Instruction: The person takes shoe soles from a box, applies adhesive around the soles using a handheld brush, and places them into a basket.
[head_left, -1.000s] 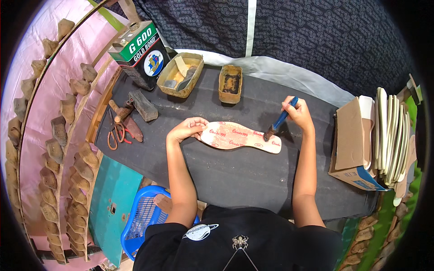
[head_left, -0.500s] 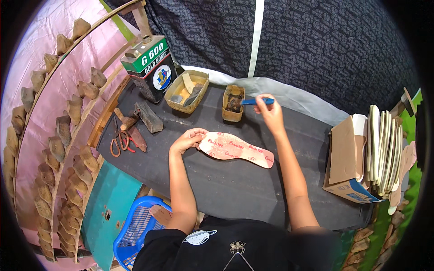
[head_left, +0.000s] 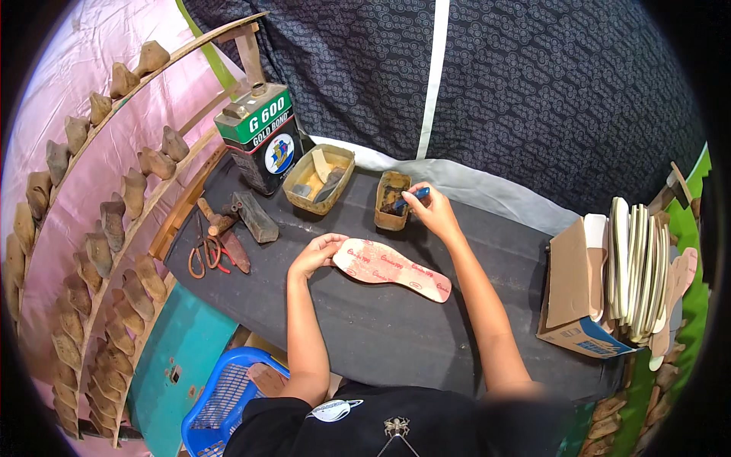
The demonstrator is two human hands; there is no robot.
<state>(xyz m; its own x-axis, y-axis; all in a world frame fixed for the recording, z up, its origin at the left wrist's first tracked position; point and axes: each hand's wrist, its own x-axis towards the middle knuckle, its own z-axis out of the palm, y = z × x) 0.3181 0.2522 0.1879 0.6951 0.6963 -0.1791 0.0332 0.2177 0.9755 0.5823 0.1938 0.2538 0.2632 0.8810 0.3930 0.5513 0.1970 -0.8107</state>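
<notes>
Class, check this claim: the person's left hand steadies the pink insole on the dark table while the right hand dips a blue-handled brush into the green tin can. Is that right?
Not quite. In the head view the right hand dips the blue-handled brush into the small brown container, not the green tin can. The left hand does steady the pink insole on the dark table.

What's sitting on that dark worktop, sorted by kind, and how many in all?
Insole: 1
Open tins: 2
Large glue can: 1
Scissors: 1
Brush, in right hand: 1
Cardboard box: 1
Total: 7

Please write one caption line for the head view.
Left hand steadies insole; right hand dips blue-handled brush into small tin.
</notes>
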